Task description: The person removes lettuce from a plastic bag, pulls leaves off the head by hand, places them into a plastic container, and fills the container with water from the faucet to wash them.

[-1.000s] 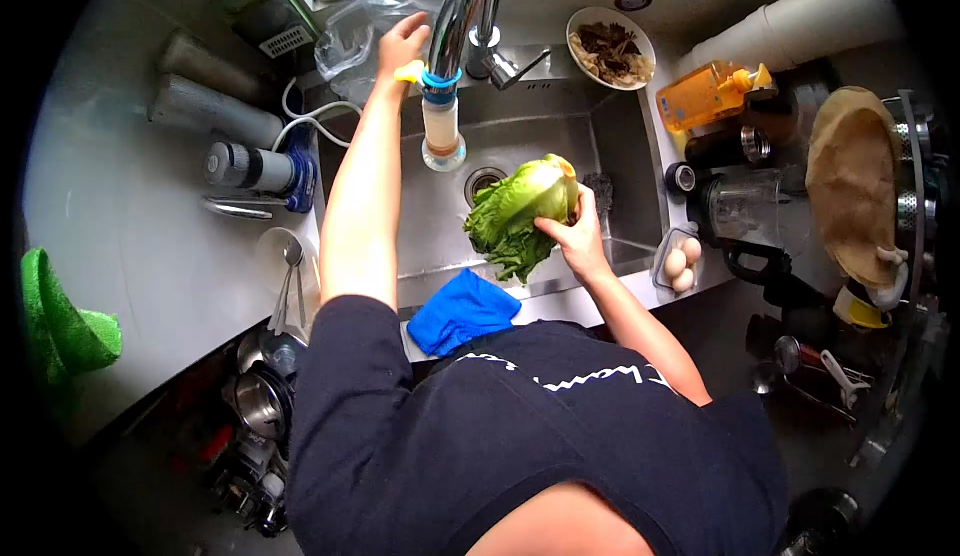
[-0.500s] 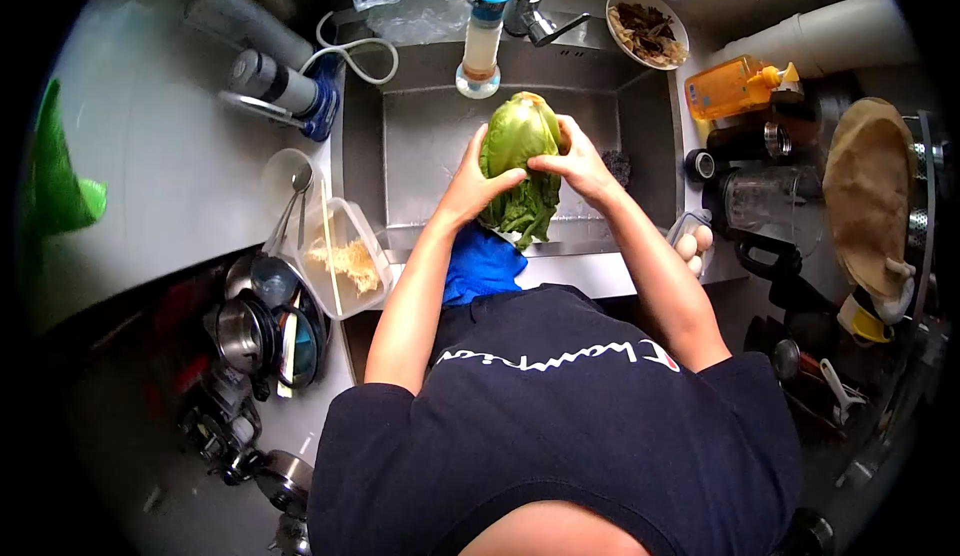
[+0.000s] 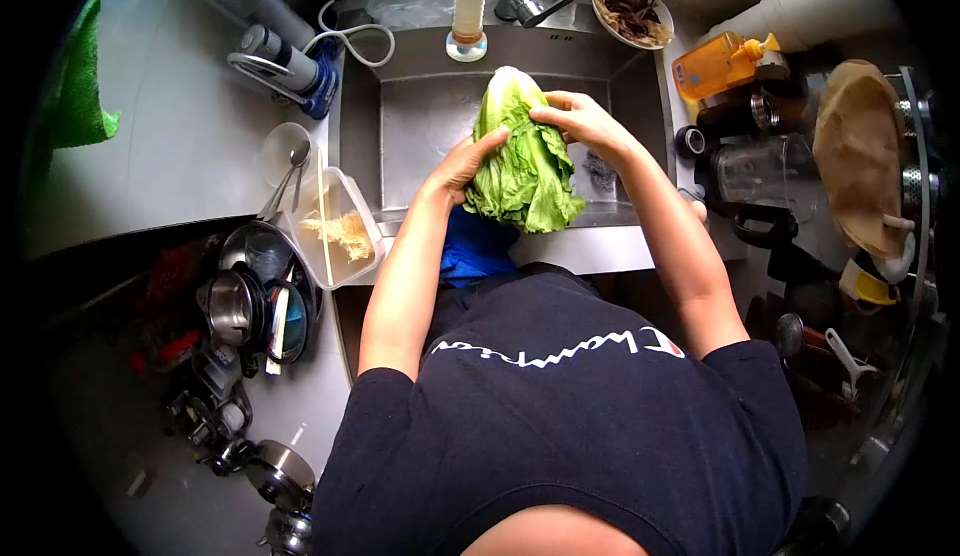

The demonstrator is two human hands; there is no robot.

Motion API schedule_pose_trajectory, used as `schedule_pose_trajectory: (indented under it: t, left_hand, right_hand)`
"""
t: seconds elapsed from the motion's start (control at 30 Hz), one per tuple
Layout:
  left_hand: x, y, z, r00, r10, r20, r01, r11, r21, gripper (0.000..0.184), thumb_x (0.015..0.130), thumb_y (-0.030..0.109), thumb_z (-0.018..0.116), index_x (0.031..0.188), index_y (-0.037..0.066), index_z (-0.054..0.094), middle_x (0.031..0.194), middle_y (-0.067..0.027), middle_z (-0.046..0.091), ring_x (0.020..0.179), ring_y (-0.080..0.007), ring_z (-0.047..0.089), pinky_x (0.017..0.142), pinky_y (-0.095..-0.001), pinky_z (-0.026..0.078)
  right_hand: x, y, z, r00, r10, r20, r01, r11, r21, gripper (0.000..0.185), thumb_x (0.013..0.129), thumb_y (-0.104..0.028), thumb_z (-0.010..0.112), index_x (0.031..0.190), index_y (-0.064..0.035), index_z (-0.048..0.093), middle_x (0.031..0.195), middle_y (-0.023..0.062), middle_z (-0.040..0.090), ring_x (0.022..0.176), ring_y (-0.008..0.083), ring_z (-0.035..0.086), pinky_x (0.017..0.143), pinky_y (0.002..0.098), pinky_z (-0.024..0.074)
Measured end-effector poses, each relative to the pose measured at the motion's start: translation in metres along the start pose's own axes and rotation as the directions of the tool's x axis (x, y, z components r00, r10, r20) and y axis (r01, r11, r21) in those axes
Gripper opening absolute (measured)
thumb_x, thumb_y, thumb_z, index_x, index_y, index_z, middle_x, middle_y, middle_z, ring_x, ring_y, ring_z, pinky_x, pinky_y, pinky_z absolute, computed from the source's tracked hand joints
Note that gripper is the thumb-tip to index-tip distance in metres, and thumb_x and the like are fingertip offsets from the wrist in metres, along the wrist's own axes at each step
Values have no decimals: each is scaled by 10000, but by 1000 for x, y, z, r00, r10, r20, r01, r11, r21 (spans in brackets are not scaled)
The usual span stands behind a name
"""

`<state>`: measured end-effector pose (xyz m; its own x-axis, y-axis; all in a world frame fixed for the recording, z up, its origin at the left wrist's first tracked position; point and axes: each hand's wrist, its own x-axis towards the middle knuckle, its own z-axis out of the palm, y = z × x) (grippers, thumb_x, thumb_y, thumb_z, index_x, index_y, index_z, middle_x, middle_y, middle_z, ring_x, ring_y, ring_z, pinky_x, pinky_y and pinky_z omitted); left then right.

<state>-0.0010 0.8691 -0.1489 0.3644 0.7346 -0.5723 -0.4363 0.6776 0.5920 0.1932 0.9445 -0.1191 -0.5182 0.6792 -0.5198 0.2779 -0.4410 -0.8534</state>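
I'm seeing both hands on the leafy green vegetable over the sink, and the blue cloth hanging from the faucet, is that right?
Not quite: the blue cloth lies at the sink's near edge, below the vegetable, as the head view shows. Both hands are on it.

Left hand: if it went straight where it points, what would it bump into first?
The lettuce, right away: the left hand is touching its side. Beyond that, perhaps the right hand, though depth is unclear from this one view.

Both hands [image 3: 525, 146] hold green lettuce [image 3: 528, 161].
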Motion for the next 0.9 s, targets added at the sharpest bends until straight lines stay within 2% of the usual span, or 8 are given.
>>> schedule_pose_trajectory:
  t: [0.1,0.13,0.2,0.3,0.4,0.57,0.7,0.9]
  left_hand:
    - [2,-5,-2,998,-3,57,8,997,-73,563,786,326,607,1204,10,403,1087,-147,549,952,-227,576,823,-364,487]
    - [4,-7,-2,997,-1,79,8,996,-84,578,775,318,621,1208,10,395,1084,-146,549,953,-220,574,821,-354,488]
    - [6,-12,-1,997,7,81,1,995,-96,558,779,307,616,1204,14,405,1080,-141,555,956,-225,572,831,-359,482]
    - [11,-21,-2,992,66,104,-31,951,-307,550,775,319,616,1196,19,425,1117,-136,541,975,-232,564,865,-379,462]
    - [12,-23,-6,987,95,131,-42,933,-357,628,750,382,633,1224,39,406,1160,-140,514,1029,-249,532,922,-406,414]
    - [6,-18,-2,985,93,143,-45,949,-312,561,778,341,611,1198,20,421,1123,-135,534,1003,-231,546,892,-373,444]
    - [6,-21,1,988,102,119,-64,956,-288,578,771,359,616,1201,26,422,1130,-138,532,1002,-237,547,899,-391,435]
    - [6,-15,3,994,101,50,-88,972,-219,576,785,369,596,1205,20,415,1132,-143,531,1008,-242,546,899,-395,434]
  right_hand:
    - [-12,-3,-2,992,-91,84,103,983,-151,905,677,-337,711,1311,75,215,1127,227,514,965,231,542,786,316,444]
    - [-12,2,0,960,-259,107,279,918,-282,933,661,-345,713,1309,85,198,1177,260,467,1057,272,498,862,329,402]
    - [-22,-3,4,939,-307,157,343,789,-510,941,640,-338,715,1309,78,201,1199,281,436,1112,293,460,915,323,359]
    - [-41,-23,13,939,-340,53,296,718,-630,793,666,-245,662,1298,27,268,1142,263,493,1039,307,522,877,326,403]
    - [-41,-20,9,914,-399,-79,243,692,-680,482,722,-158,563,1170,-8,467,936,183,617,844,266,619,768,319,470]
    - [-39,-21,11,855,-502,-127,227,584,-780,278,707,-142,530,959,-44,593,825,159,613,748,280,607,689,331,469]
    - [-32,-22,8,757,-631,-172,286,556,-780,151,722,-136,497,789,-10,548,751,151,583,716,288,579,663,362,450]
    - [-23,-21,-4,786,-541,-298,177,659,-731,195,760,-161,450,845,-7,536,739,182,569,715,294,580,657,348,445]
